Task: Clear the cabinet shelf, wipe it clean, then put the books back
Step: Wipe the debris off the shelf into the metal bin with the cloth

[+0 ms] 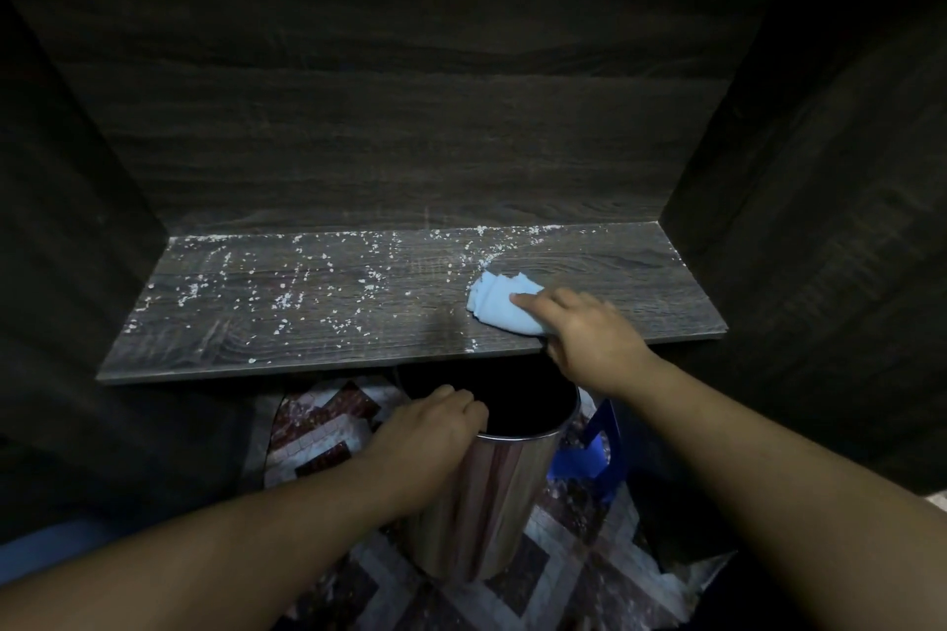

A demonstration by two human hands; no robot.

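Well, the person is leaning into a dark wood-grain cabinet, and its shelf (358,323) runs across in front of them, dusted with white crumbs (287,297) over the left and middle part. The stretch at the far right shows hardly any. A pale blue cloth (494,305), bunched into folds, lies on the shelf right of centre, close to the front edge. The right hand (589,328) holds it down, fingers (533,300) bent over the top of the fabric and the thumb tucked at the shelf's front lip.

Just below that lip the left hand (430,430) grips a shiny steel bin (492,492), fingers hooked over its rim and into the dark opening. The bin tilts a little, its mouth sitting under the shelf edge, beneath the cloth.

Behind the bin, on the right, something blue (589,461) looks like a plastic stool, though it is dim down there. Underneath is a patterned tile floor (563,584).
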